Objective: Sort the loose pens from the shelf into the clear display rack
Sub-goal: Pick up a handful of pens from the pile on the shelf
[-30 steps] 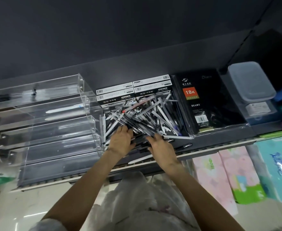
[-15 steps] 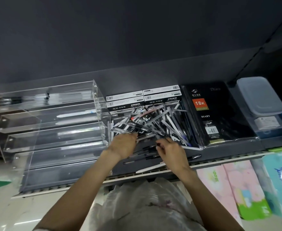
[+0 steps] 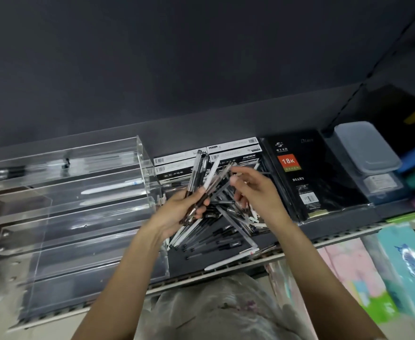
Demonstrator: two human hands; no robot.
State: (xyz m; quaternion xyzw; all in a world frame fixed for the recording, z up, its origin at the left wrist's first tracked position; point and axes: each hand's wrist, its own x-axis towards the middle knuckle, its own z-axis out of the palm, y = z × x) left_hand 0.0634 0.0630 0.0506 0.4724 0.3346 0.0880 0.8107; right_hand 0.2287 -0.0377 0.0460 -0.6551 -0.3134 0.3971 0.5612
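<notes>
My left hand (image 3: 177, 212) grips a bundle of pens (image 3: 201, 177), clear-black ones and a white one, lifted above the shelf with their ends pointing up. My right hand (image 3: 255, 192) is raised just right of the bundle, fingers curled, its fingertips at the tip of one pen. Under both hands a pile of loose pens (image 3: 221, 231) lies on the dark shelf (image 3: 336, 231). The clear stepped display rack (image 3: 74, 217) stands to the left; a white pen (image 3: 113, 187) lies in one upper tier and dark pens (image 3: 7, 171) in the top tier.
White pen boxes (image 3: 233, 146) stand behind the pile. A black 18K diary (image 3: 307, 177) lies to the right, then stacked translucent lidded boxes (image 3: 366, 153). Pastel packages (image 3: 397, 263) hang below the shelf edge at the right. A plastic bag (image 3: 213, 310) sits below my arms.
My left hand has lifted a bundle of pens off the pile. My right hand has risen from the pile to the bundle's upper end. The camera has tilted.
</notes>
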